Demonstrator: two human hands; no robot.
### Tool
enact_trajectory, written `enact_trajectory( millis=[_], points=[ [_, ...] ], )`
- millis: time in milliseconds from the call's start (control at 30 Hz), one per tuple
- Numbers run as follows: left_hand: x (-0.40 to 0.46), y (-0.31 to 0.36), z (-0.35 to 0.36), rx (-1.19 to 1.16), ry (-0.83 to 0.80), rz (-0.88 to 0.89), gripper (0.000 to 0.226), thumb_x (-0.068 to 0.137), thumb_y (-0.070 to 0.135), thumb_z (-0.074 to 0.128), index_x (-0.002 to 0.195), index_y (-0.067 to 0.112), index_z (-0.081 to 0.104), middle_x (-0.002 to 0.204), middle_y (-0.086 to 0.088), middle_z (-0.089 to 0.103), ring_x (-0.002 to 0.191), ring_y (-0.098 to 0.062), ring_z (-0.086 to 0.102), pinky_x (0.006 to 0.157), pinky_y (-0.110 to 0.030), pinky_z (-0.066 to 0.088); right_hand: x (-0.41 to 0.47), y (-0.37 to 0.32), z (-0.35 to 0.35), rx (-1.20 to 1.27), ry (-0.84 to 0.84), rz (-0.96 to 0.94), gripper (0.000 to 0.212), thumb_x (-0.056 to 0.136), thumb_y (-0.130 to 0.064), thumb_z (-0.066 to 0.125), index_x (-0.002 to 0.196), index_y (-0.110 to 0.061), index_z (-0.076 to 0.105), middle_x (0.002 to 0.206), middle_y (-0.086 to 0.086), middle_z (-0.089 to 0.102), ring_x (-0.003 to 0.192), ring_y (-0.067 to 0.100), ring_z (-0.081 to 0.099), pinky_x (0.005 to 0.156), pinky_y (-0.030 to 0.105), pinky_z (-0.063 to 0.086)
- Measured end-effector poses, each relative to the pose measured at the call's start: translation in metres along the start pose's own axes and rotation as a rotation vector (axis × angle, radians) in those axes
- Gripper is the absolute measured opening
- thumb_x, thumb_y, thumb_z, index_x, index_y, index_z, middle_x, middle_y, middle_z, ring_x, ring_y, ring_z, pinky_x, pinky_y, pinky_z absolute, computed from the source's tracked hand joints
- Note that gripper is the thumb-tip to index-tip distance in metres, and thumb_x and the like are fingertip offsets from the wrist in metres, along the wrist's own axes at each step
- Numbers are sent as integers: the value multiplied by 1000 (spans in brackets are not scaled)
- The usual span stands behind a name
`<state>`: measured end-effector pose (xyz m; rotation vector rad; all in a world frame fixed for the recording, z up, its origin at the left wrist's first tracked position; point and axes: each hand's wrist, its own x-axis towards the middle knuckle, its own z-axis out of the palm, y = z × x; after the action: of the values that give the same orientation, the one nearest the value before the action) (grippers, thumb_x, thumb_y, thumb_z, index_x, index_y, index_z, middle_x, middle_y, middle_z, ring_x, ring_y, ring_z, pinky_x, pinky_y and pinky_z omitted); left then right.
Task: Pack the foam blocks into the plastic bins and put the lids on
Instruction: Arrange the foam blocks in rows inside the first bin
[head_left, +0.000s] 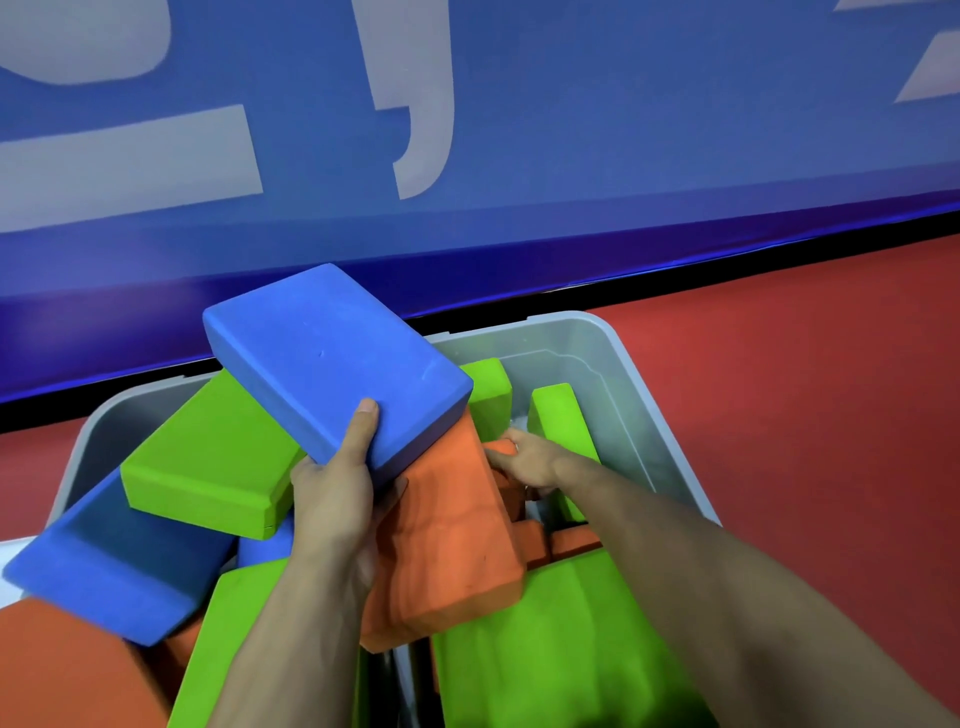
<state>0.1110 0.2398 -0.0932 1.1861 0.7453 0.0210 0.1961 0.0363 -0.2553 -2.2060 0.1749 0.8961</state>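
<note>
Foam brick (332, 358), blue and matte, gripped by left hand (332, 499) above grey bin (623, 358).

Matt, finely grained foam blocks (332, 353); smooth, translucent grey plastic bin (623, 374).

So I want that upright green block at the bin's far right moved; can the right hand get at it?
Probably yes: the right hand lies beside the green block, nothing between them.

blue, green, orange foam blocks (332, 358) heaped crookedly in an open grey bin (613, 353)
</note>
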Motion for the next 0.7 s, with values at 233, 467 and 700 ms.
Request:
enact_trajectory(
  millis=[233, 467, 700],
  points=[
    [2, -3, 1, 18, 1, 12, 48, 82, 42, 80, 123, 20, 65, 110, 8, 75, 92, -10, 72, 74, -37, 59, -2, 36, -31, -149, 370, 21, 61, 89, -70, 53, 132, -26, 63, 136, 11, 58, 128, 30, 52, 104, 34, 41],
    [7, -10, 3, 64, 14, 51, 83, 59, 59, 86, 128, 21, 60, 113, 10, 75, 103, -12, 72, 91, -46, 58, -6, 79, -16, -181, 169, 221, 88, 89, -49, 70, 157, -44, 16, 153, 26, 16, 132, 46, 46, 114, 41, 35],
    [3, -10, 5, 75, 7, 76, 60, 73, 51, 84, 122, 21, 66, 110, 11, 76, 101, -10, 72, 95, -46, 56, -4, 89, -17, -165, 260, 289, 109, 69, -33, 92, 148, -32, 16, 136, 24, 51, 122, 40, 56, 101, 48, 47]
  ],
)
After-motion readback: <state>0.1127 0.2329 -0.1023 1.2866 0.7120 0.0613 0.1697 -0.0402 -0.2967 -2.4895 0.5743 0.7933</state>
